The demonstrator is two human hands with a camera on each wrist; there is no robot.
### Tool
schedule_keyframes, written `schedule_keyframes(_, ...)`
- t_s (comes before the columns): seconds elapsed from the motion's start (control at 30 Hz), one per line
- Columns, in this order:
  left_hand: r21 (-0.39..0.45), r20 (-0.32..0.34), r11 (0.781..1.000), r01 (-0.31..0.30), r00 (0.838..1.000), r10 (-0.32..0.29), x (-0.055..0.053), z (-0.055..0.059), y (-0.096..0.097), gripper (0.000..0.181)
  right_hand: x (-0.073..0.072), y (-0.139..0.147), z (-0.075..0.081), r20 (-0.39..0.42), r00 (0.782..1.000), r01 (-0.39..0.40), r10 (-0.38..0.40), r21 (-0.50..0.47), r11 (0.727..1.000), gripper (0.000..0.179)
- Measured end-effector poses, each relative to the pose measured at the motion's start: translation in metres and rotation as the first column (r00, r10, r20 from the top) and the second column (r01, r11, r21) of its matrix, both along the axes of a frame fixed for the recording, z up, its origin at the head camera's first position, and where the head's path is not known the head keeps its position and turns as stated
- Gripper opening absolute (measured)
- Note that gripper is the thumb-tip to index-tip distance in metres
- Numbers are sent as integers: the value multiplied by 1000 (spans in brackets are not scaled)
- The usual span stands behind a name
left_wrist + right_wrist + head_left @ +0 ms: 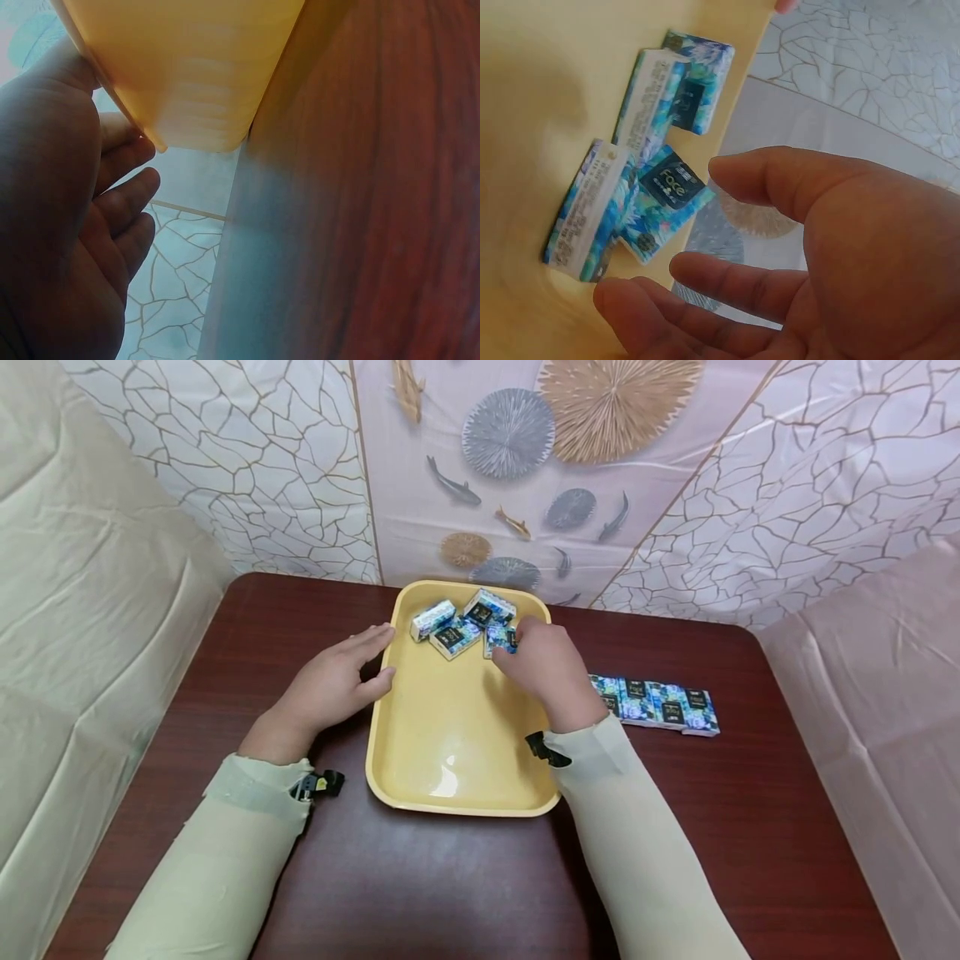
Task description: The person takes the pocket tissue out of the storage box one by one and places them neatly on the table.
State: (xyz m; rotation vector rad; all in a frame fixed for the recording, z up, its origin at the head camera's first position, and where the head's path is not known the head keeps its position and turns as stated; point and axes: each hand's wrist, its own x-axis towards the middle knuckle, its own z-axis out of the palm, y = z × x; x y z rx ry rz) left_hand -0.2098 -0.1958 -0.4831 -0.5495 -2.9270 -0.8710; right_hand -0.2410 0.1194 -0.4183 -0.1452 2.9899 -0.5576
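Note:
A yellow tray (453,727) holds several small tissue packs (455,639) with blue floral print, grouped at its far end. My left hand (333,683) rests its fingertips and thumb against the tray's left rim, fingers fairly straight. Over the tray's far right part reaches my right hand (546,664), partly hiding a pack (497,640) beneath it. In the right wrist view, thumb and fingers are spread apart with nothing between them, close to a pack (589,214) standing on its side and one lettered "Face" (667,191).
To the right of the tray, a row of similar packs (667,704) lies on the dark red-brown table (450,885), partly behind my right wrist. A patterned cloth wall (285,485) rises beyond the table's far edge, with pale drapes (90,610) at the sides.

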Motion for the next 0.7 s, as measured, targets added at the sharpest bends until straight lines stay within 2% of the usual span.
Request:
schedule_keyframes(0.17, 4, 9, 1000, 4, 1000, -5, -1, -1, 0, 70, -7, -5, -1, 62, 998, 28, -31, 47, 998, 42)
schedule_keyframes(0.43, 6, 0, 1000, 11, 1000, -11, -1, -1, 0, 69, -21, -11, -8, 89, 995, 40, -51, 122, 992, 72)
schedule_keyframes(0.57, 5, 0, 1000, 13, 1000, -13, -2, -1, -1, 69, -25, -14, -14, 78, 996, 37, -49, 144, 989, 69)
schedule_keyframes(0.7, -3, 8, 1000, 6, 1000, -6, -1, -1, -2, 70, -27, -17, -18, 79, 995, 46, -57, 140, 989, 55)
